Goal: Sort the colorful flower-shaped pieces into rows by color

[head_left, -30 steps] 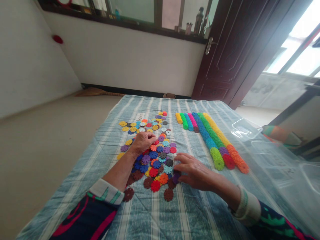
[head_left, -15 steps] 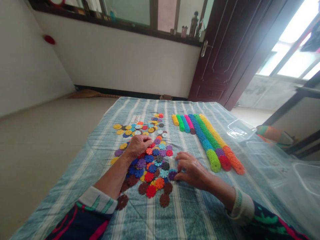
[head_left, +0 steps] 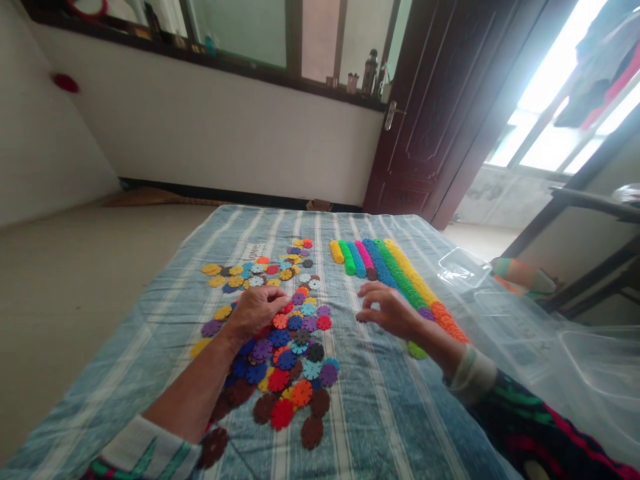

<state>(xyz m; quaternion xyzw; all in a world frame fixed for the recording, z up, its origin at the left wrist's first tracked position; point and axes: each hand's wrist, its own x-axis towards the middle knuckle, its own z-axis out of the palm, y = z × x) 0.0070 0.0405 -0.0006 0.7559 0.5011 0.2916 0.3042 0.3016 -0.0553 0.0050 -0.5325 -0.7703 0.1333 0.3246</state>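
Observation:
A loose spread of notched plastic discs [head_left: 279,338] in many colours lies on the striped cloth. My left hand [head_left: 257,312] is over the upper part of the spread. Its thumb and fingertips are pinched on a red disc [head_left: 289,307], most of which they cover. To the right, my right hand [head_left: 387,310] hovers above the cloth, fingers curved and apart, with nothing visible between them. A purple disc [head_left: 329,375] lies at the spread's right edge. Rods of stacked discs [head_left: 400,270], sorted by colour, lie beyond my right hand, which hides parts of them.
Clear plastic boxes [head_left: 505,323] stand along the table's right side. A paper marked "love" [head_left: 253,252] lies near the far discs. The striped cloth [head_left: 380,427] covers the table. Behind are a wall, a dark red door [head_left: 430,113] and a ledge with a flask [head_left: 370,72].
My right hand has left the purple disc and moved up and away, toward the rods. The left hand stays at the same discs. The whole view has shifted a little.

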